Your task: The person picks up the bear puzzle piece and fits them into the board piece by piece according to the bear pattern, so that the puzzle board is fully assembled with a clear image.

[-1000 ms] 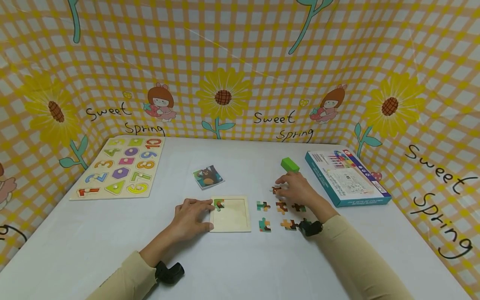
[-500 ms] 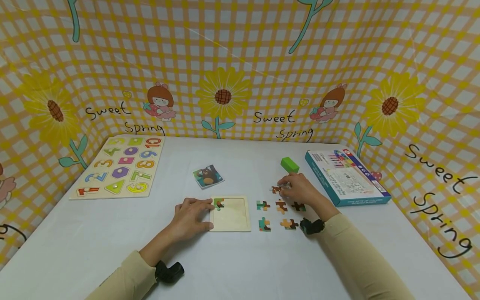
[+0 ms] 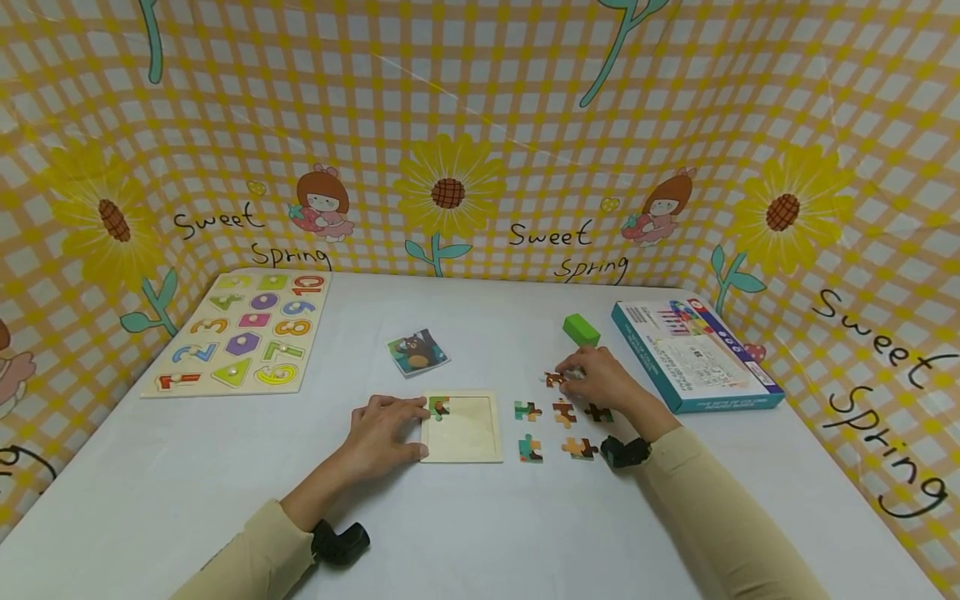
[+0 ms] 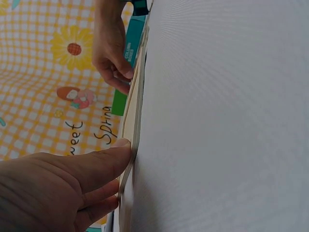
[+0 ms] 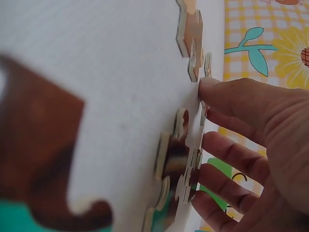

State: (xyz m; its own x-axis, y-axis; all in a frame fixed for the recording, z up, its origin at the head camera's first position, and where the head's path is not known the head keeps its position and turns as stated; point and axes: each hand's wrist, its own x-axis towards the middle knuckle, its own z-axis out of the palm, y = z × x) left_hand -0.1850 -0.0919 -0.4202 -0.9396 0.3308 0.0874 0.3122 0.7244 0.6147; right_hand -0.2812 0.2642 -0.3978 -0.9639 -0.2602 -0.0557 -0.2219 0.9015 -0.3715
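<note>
My left hand rests along the left side of a square wooden puzzle tray, thumb near the lower corner and fingertips near the upper one. One green and brown piece lies in the tray's upper left. To the right, the thumb and index finger of my right hand pinch a brown jigsaw piece at its right side. Several more pieces lie around, among them a teal one and a tan one. The right wrist view shows another piece close by the other fingers.
A small bear picture card lies behind the tray. At the left back is a number and shape board. A green block and a teal-edged box lie beyond my right hand. Patterned cloth encloses the table.
My right hand has shifted slightly right, leaving more of the brown piece in sight, and its fingers have drawn in. My left hand and the tray have stayed in place.
</note>
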